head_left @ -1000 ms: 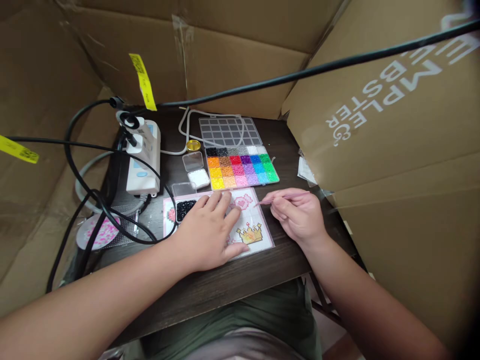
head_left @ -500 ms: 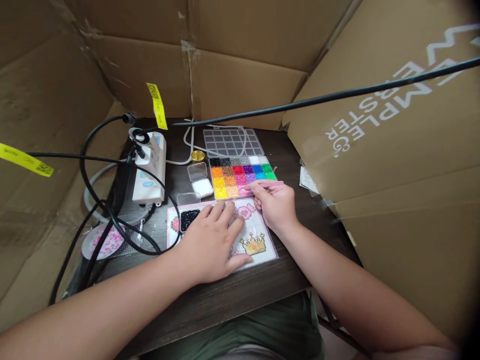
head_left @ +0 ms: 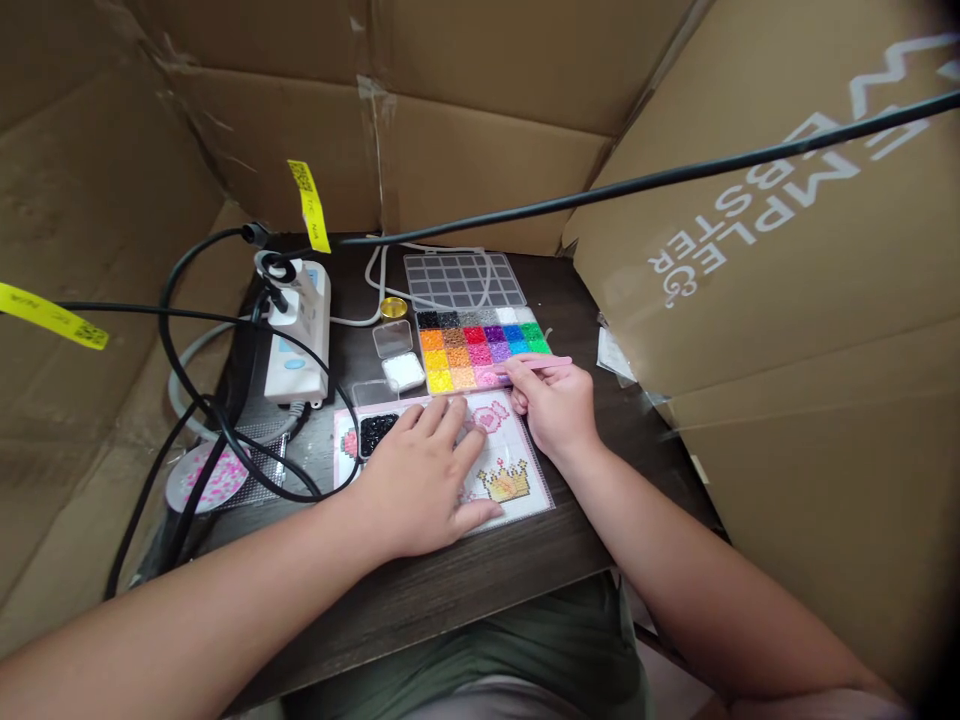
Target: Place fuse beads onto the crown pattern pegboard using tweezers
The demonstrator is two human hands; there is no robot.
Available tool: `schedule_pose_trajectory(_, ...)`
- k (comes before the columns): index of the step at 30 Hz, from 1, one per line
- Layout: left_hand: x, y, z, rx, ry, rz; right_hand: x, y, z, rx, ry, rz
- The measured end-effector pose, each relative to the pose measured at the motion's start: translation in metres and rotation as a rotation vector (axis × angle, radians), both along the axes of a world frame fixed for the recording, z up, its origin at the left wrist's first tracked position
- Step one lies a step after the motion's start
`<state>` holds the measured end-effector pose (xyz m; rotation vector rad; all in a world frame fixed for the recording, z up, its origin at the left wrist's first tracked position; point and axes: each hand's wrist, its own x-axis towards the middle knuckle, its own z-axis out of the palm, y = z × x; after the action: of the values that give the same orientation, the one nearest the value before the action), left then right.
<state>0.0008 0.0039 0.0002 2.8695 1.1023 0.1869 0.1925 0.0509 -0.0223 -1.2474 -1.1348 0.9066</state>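
Observation:
My left hand (head_left: 424, 475) lies flat, fingers spread, on a clear pegboard over a pattern sheet (head_left: 517, 475) that shows a yellow crown and a pink candy. My right hand (head_left: 551, 405) pinches pink tweezers (head_left: 536, 364), whose tip rests in the pink compartment at the front of a bead box (head_left: 480, 350) with many coloured compartments. The box's clear lid (head_left: 461, 280) lies open behind it. A small tray of black beads (head_left: 375, 432) sits just left of my left fingers.
A small tub of white beads (head_left: 403, 371), an empty clear tub (head_left: 394, 339) and a gold cap (head_left: 393, 307) stand left of the bead box. A white power strip (head_left: 296, 335) with black cables (head_left: 202, 410) fills the left side. Cardboard walls (head_left: 787, 250) surround the dark table (head_left: 465, 570).
My right hand moved from beside the pattern sheet up and left to the bead box, bringing the tweezer tip into the pink beads. The left hand stayed put on the pegboard.

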Motion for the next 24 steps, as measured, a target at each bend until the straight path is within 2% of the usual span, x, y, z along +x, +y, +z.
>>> schedule_pose_trajectory(3,0.0,0.0,0.0,-0.002,0.007,0.0,0.009,-0.012,0.008,0.012,0.168,-0.001)
schedule_pose_trajectory(7,0.0,0.0,0.0,-0.006,0.004,-0.006,0.032,-0.038,0.017,-0.037,0.091,0.195)
schedule_pose_trajectory(9,0.0,0.0,0.0,-0.001,0.005,-0.008,0.043,-0.051,0.017,-0.057,0.047,0.236)
schedule_pose_trajectory(16,0.0,0.0,0.0,0.006,0.017,-0.01,0.053,-0.08,0.004,-0.062,-0.016,0.213)
schedule_pose_trajectory(24,0.0,0.001,0.001,0.0,0.018,-0.013,0.047,-0.088,0.012,-0.051,-0.037,0.251)
